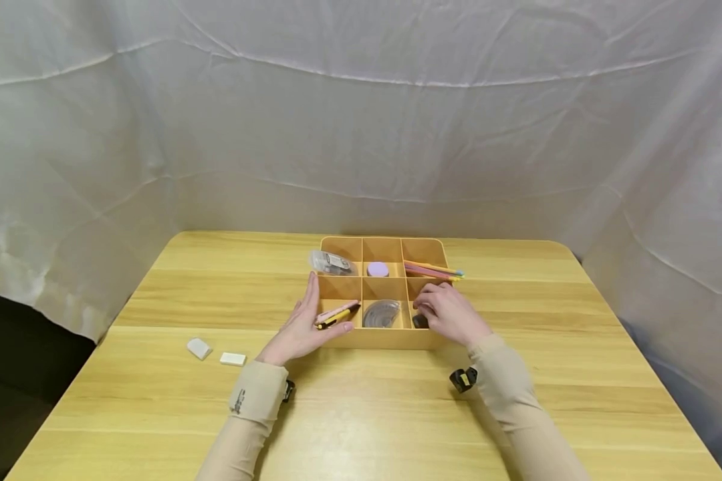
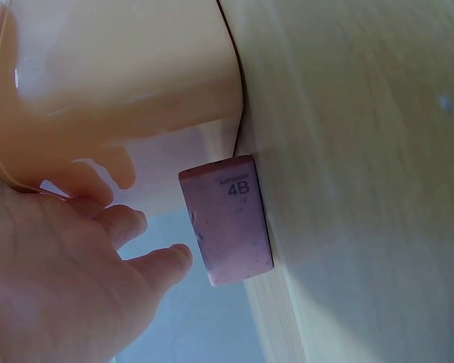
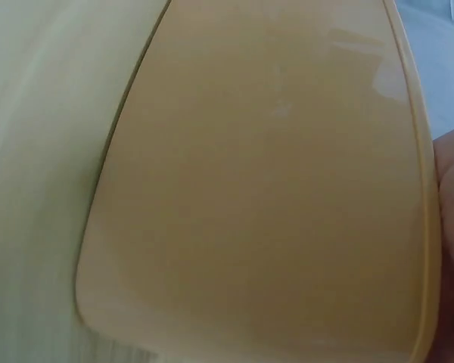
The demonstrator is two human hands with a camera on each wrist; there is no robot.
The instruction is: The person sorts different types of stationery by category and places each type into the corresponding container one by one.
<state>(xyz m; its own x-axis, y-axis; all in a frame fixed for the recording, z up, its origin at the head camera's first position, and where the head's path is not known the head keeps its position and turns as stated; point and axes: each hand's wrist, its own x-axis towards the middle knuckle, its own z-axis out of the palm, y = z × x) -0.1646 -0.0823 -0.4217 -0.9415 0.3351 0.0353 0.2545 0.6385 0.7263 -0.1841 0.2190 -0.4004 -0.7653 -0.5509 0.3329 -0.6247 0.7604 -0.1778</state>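
An orange six-compartment organizer [image 1: 378, 339] stands on the table between both hands. My left hand [image 1: 297, 329] rests along its left side, fingers extended toward the back and thumb at the front corner. A yellow-and-black pen [image 1: 338, 317] and a pink pen [image 1: 335, 310] lie in the front-left compartment near that thumb. My right hand [image 1: 451, 310] reaches into the front-right compartment with bent fingers, beside a small black object [image 1: 420, 321]. Whether the fingers pinch it is hidden. The right wrist view shows mostly the organizer's outer wall [image 3: 257, 181].
Two white erasers [image 1: 199, 348] [image 1: 232, 359] lie left of the organizer; a block marked 4B [image 2: 228, 223] shows in the left wrist view. The compartments hold a clear protractor [image 1: 382, 314], lilac round item [image 1: 378, 269], transparent case [image 1: 332, 262] and pencils [image 1: 430, 270].
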